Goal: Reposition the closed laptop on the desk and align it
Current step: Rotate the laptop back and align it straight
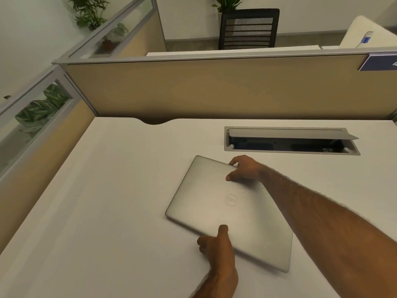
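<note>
A closed silver laptop (217, 203) lies on the white desk (107, 201), turned at an angle to the desk edges, with a round logo on its lid. My right hand (242, 169) grips the laptop's far edge, thumb on the lid and fingers curled over the rim. My left hand (217, 244) holds the near edge, thumb pressed on the lid and fingers under or beside the edge. My right forearm crosses over the laptop's right corner and hides it.
A grey cable tray (290, 140) with its flap raised is set into the desk just behind the laptop. Beige partition panels (214, 91) wall the desk at the back and left. A black mesh chair (249, 29) and potted plants stand beyond.
</note>
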Tool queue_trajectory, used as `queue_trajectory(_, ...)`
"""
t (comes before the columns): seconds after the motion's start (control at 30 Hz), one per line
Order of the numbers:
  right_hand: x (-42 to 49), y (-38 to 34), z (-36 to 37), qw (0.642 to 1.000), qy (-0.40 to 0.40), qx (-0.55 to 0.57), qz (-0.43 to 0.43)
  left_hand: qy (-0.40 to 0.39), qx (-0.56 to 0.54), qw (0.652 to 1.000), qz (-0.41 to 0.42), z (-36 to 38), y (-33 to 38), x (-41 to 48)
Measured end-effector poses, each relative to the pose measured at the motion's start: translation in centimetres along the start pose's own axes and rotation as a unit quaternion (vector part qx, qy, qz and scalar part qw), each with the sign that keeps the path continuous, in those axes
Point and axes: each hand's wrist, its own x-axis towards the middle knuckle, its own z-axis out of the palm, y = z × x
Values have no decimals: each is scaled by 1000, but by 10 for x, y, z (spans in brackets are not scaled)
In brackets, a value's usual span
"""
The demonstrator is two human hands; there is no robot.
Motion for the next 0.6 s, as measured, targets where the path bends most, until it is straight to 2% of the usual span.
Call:
queue_trajectory(0.43,-9,12,5,998,34,42,-18,-5,13,1000,4,4,-13,2)
queue_trajectory(0.5,-17,14,7,996,62,53,-27,-14,30,999,11,0,-14,6)
queue_trajectory(0.6,-38,24,13,981,137,139,-19,-58,29,998,7,-12,-10,16)
